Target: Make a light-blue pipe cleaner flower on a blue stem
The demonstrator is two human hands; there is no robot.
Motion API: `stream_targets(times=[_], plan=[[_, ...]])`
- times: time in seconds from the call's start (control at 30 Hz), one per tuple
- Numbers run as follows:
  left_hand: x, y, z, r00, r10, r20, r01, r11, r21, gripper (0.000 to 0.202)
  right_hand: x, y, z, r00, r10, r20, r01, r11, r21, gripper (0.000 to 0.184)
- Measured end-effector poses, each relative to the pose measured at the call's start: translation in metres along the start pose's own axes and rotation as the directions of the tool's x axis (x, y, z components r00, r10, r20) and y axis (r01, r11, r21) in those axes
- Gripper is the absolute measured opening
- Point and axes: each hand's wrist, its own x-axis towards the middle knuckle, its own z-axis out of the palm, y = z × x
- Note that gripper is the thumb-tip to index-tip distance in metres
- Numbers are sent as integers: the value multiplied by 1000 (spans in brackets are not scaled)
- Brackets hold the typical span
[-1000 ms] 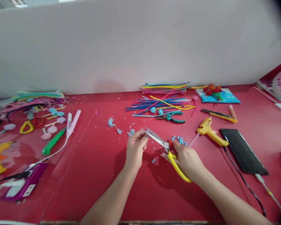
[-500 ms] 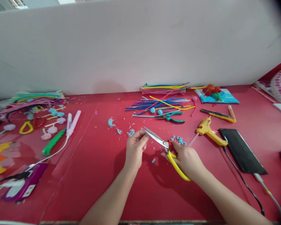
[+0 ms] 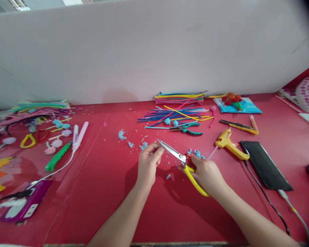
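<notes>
My right hand grips a pair of scissors with yellow and red handles, its blades pointing up and to the left. The blade tips reach the fingertips of my left hand. Those fingers are pinched together, and whatever they hold is too small or too hidden to make out. Blue fuzzy clippings lie just beyond my left hand. Short cut blue pieces are scattered behind my right hand, and one blue bit rests on the red table between my wrists.
Pipe cleaners, two blue pompoms and teal-handled pliers lie ahead. At right are a yellow glue gun, a box cutter and a phone with cables. A pink straightener-like tool and purple power strip sit left.
The scissors' handles and blades look slightly closer together. Both hands stay almost in place; the whole view has shifted very slightly.
</notes>
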Motion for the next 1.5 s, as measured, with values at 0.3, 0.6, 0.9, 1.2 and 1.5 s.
stream_targets(times=[0.3, 0.6, 0.9, 1.2, 1.5], plan=[[-1, -1, 5, 996, -50, 79, 40, 991, 127, 14, 9, -2, -14, 995, 87, -58, -71, 970, 232, 27], [-10, -11, 13, 872, 71, 485, -374, 736, 564, 11, 9, -8, -10, 999, 43, -26, -24, 857, 514, 18], [-2, -9, 6, 850, 85, 520, -461, 598, 656, 11, 13, 8, -18, 995, 97, -13, -83, 903, 422, 13], [22, -13, -20, 907, 99, 410, -398, 522, 754, 8, 27, 57, -16, 976, 213, 41, -217, 954, 208, 17], [17, 0, -20, 871, -54, 488, -398, 507, 765, 9, 27, 52, -22, 960, 272, -67, -247, 935, 254, 27]])
